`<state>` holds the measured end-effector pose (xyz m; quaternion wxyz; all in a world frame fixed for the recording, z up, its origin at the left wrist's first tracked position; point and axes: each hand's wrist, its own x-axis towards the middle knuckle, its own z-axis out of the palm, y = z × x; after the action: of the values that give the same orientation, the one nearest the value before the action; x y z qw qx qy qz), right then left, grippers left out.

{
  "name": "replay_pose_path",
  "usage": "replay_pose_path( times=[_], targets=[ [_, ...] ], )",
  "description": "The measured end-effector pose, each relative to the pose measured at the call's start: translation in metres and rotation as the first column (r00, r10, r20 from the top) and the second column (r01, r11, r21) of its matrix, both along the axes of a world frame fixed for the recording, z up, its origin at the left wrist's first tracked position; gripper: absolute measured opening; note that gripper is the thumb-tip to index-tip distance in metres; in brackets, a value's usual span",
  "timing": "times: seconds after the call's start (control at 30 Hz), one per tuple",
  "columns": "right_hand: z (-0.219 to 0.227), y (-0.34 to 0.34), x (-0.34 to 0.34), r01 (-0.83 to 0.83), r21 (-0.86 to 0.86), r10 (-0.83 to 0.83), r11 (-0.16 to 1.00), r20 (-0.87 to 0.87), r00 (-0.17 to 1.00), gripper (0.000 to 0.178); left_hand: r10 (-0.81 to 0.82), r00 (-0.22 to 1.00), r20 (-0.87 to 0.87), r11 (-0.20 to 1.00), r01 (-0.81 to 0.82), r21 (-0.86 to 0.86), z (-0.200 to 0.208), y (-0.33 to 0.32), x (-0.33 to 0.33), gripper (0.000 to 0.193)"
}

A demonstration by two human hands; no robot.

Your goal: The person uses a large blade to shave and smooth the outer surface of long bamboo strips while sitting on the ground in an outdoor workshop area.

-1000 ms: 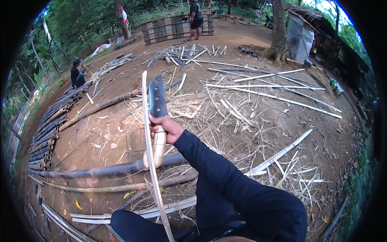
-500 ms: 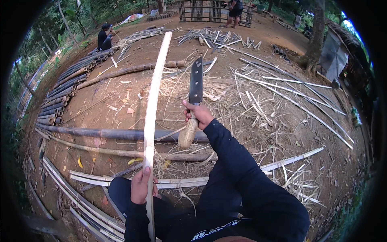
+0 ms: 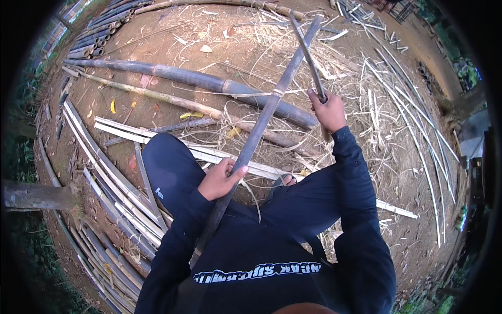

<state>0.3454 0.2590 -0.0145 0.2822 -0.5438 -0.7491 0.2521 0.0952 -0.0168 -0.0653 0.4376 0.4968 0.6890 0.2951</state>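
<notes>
The left hand (image 3: 222, 180) pinched a long bamboo strip (image 3: 265, 118), its thumb lying across the smooth dark face and its fingers bent in at the opposite edge, the tips partly hidden. The strip slanted from beside the person's waist, between the legs, up and away to the right, flat and straight-sided, with a pale-ringed node partway along. The right hand (image 3: 329, 112) was closed around a knife (image 3: 312, 65), fingers curled together and thumb stretched toward the base of the blade; the rounded, woody end of the handle (image 3: 327, 137) showed below the fist. Seen almost edge-on, the metal looked like a narrow grey bar crossing the strip's far end; whether the two touched could not be told. Beyond the knees lay a thick, dark, glossy pole (image 3: 188, 78) with swollen joints, and beside it a thinner, tan, dull one (image 3: 178, 99). Curly, straw-coloured shavings (image 3: 355, 112) tangled over the brown soil (image 3: 172, 44) near the right hand, while slim split lengths (image 3: 117, 167), pale inside, lay roughly alongside one another at the left.
</notes>
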Motion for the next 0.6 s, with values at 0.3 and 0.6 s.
replay_pose_path(
  times=[0.3,0.6],
  targets=[
    [-0.001,-0.065,-0.022,-0.241,0.021,0.234,0.97,0.175,0.956,0.024,0.175,0.939,-0.297,0.97,-0.112,0.217,0.012,-0.015,0.037,0.035],
    [-0.024,-0.111,-0.019,-0.449,0.196,0.374,0.872,0.326,0.868,0.023,0.029,0.995,-0.092,0.944,0.003,0.329,-0.021,-0.019,0.029,0.03]
  ],
)
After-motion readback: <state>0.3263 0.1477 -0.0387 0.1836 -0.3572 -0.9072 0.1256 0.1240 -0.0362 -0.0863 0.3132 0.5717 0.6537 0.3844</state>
